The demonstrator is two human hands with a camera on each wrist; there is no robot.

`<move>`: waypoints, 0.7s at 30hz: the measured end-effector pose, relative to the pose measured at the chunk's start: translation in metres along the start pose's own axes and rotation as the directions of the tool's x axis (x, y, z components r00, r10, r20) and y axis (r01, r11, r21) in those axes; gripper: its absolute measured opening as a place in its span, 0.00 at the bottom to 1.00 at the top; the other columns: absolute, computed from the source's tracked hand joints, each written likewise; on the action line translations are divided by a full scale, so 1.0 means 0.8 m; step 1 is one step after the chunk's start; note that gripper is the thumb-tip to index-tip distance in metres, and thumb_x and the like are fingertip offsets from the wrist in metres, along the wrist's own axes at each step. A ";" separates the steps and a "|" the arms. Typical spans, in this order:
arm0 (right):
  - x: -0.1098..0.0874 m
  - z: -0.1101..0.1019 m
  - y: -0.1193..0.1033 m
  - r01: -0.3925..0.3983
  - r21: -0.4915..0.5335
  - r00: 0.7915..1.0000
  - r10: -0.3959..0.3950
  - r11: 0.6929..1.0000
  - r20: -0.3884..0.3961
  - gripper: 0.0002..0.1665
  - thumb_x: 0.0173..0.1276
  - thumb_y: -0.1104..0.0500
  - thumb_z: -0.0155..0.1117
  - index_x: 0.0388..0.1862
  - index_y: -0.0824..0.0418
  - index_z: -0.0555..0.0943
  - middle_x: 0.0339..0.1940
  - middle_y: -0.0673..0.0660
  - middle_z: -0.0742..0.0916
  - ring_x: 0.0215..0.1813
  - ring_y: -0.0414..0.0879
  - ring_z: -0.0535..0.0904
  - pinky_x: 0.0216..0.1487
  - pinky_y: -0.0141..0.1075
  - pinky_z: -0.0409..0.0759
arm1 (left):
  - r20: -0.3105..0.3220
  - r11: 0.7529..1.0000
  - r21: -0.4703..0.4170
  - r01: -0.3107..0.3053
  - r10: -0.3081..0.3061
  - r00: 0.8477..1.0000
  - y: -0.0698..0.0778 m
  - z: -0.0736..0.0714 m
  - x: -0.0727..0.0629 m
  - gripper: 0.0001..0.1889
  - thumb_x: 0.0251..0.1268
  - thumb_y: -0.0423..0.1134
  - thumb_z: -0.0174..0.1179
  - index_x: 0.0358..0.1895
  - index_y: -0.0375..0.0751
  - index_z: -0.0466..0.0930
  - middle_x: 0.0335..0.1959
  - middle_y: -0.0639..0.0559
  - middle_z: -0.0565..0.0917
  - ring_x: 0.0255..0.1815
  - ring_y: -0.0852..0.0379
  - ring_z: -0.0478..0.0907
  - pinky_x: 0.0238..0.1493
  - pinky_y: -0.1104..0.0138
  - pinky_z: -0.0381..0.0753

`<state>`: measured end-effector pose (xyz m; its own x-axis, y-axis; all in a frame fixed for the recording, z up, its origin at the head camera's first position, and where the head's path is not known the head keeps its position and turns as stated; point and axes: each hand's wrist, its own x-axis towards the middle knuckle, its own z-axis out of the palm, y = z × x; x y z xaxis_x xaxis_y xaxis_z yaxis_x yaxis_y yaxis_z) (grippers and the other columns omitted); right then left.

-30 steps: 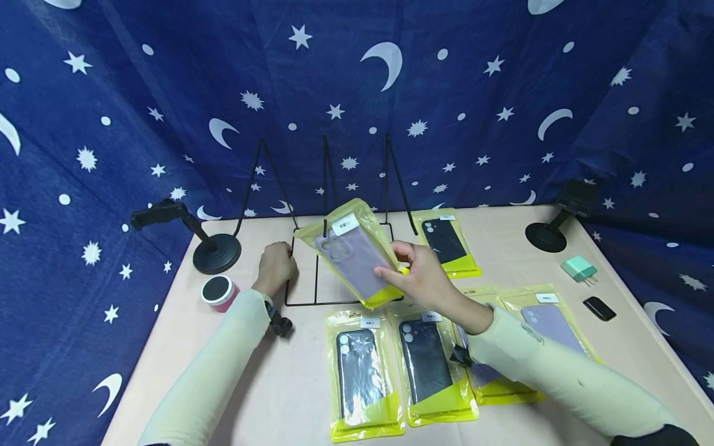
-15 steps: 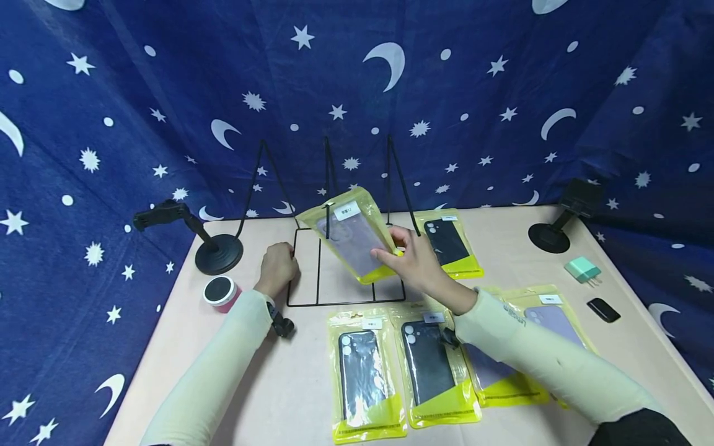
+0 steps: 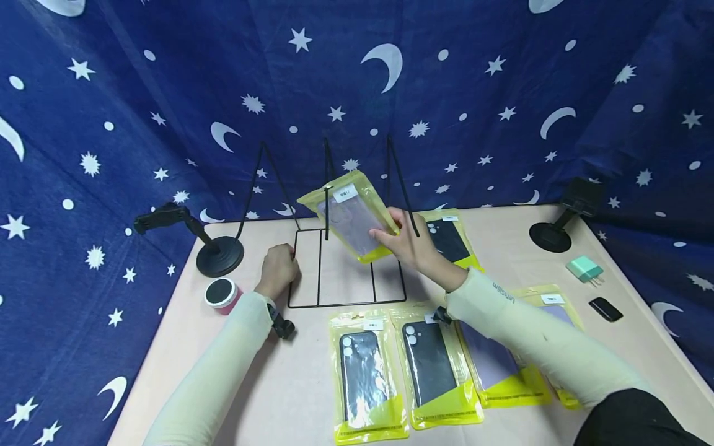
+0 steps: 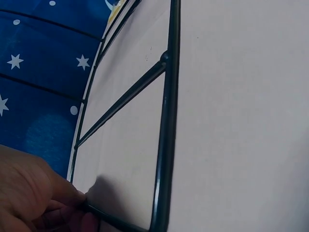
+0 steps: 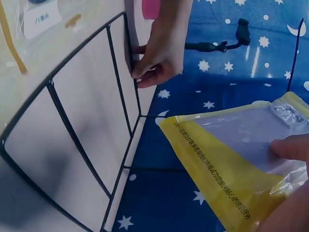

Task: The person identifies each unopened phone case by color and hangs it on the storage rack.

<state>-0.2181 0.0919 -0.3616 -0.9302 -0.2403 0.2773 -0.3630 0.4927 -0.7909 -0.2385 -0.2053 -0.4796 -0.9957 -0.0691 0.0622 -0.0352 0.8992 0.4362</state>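
Note:
A black wire display rack (image 3: 346,304) with three bent prongs stands on the table. My left hand (image 3: 279,272) pinches the left wire of its base; the left wrist view shows thumb and fingers (image 4: 72,193) at that wire. My right hand (image 3: 413,241) holds a yellow-edged clear pouch (image 3: 354,217) with a lilac phone case inside, thumb on its front. The pouch is tilted, raised above the base. The middle prong (image 3: 326,217) crosses the pouch's upper left part. In the right wrist view, the pouch's yellow lower end (image 5: 207,179) bears printed text.
Several pouched phone cases lie in front, among them a black one (image 3: 365,371) and a lilac one (image 3: 491,359). Another black one (image 3: 446,238) lies behind my right hand. Phone stands (image 3: 220,255) flank the table; a pink jar (image 3: 222,294) and green charger (image 3: 584,269) lie near.
My right hand has lifted the pouch upward and slightly away from me along the middle prong. The left hand stays on the rack's base.

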 end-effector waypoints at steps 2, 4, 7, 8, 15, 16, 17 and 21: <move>0.006 0.000 0.000 0.000 0.005 1.000 0.000 1.000 0.000 0.18 0.62 0.58 0.72 0.48 0.67 0.84 0.40 0.65 0.90 0.35 0.50 0.81 0.30 0.32 0.74 | 0.002 1.000 0.001 -0.003 0.003 1.000 0.000 -0.002 0.000 0.11 0.60 0.29 0.53 0.41 0.30 0.83 0.38 0.35 0.85 0.36 0.44 0.80 0.41 0.50 0.83; 0.012 0.001 0.001 0.006 -0.002 1.000 -0.006 1.000 -0.003 0.18 0.62 0.58 0.72 0.48 0.67 0.84 0.40 0.65 0.90 0.34 0.50 0.81 0.30 0.32 0.74 | 0.005 1.000 -0.003 -0.004 0.004 1.000 0.000 -0.004 0.000 0.12 0.60 0.29 0.53 0.42 0.29 0.83 0.39 0.35 0.85 0.37 0.43 0.82 0.43 0.49 0.83; 0.020 0.004 0.002 0.014 -0.014 1.000 -0.014 1.000 -0.010 0.18 0.62 0.57 0.73 0.47 0.65 0.84 0.39 0.64 0.90 0.34 0.49 0.80 0.30 0.33 0.73 | 0.005 1.000 -0.003 -0.005 0.005 1.000 -0.002 -0.006 0.000 0.13 0.60 0.29 0.53 0.45 0.28 0.83 0.42 0.34 0.86 0.41 0.40 0.84 0.45 0.49 0.83; 0.022 0.005 0.002 0.014 -0.016 1.000 -0.014 1.000 -0.014 0.18 0.62 0.56 0.73 0.47 0.65 0.84 0.39 0.64 0.90 0.34 0.49 0.80 0.31 0.34 0.72 | 0.005 1.000 -0.002 -0.005 0.005 1.000 -0.002 -0.007 0.000 0.13 0.61 0.30 0.53 0.45 0.28 0.82 0.42 0.33 0.86 0.42 0.39 0.84 0.46 0.48 0.84; 0.035 0.009 0.006 -0.027 -0.016 1.000 0.027 1.000 -0.017 0.19 0.62 0.55 0.73 0.49 0.64 0.84 0.41 0.63 0.90 0.38 0.49 0.79 0.35 0.33 0.72 | 0.029 1.000 0.013 0.005 -0.005 1.000 0.001 -0.004 -0.001 0.13 0.62 0.30 0.53 0.46 0.27 0.82 0.42 0.33 0.86 0.43 0.40 0.83 0.47 0.49 0.83; 0.036 0.009 0.007 -0.032 -0.017 0.999 0.032 0.999 -0.017 0.20 0.62 0.55 0.72 0.49 0.64 0.84 0.42 0.63 0.90 0.38 0.50 0.80 0.35 0.34 0.72 | 0.030 1.000 0.013 0.007 -0.008 1.000 0.001 -0.004 -0.001 0.13 0.61 0.30 0.53 0.46 0.27 0.83 0.42 0.33 0.86 0.43 0.40 0.83 0.48 0.49 0.83; 0.038 0.009 0.007 -0.035 -0.018 0.999 0.034 0.999 -0.019 0.20 0.62 0.55 0.72 0.50 0.64 0.84 0.42 0.64 0.90 0.39 0.50 0.80 0.35 0.34 0.72 | 0.031 1.000 0.012 0.010 -0.010 0.999 0.002 -0.004 -0.001 0.14 0.62 0.30 0.53 0.46 0.27 0.83 0.43 0.33 0.86 0.44 0.40 0.83 0.49 0.49 0.83; 0.046 0.008 0.010 -0.029 -0.039 0.999 0.028 0.999 -0.035 0.20 0.62 0.55 0.72 0.50 0.65 0.84 0.43 0.64 0.90 0.40 0.52 0.82 0.36 0.34 0.72 | 0.026 1.000 0.011 0.019 -0.020 0.999 0.003 -0.002 -0.002 0.14 0.61 0.30 0.54 0.47 0.28 0.83 0.44 0.33 0.86 0.46 0.39 0.84 0.50 0.49 0.83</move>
<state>-0.2547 0.0819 -0.3616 -0.9412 -0.1972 0.2742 -0.3377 0.5315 -0.7768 -0.2369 -0.2037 -0.4769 -0.9967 -0.0755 0.0303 -0.0553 0.9025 0.4272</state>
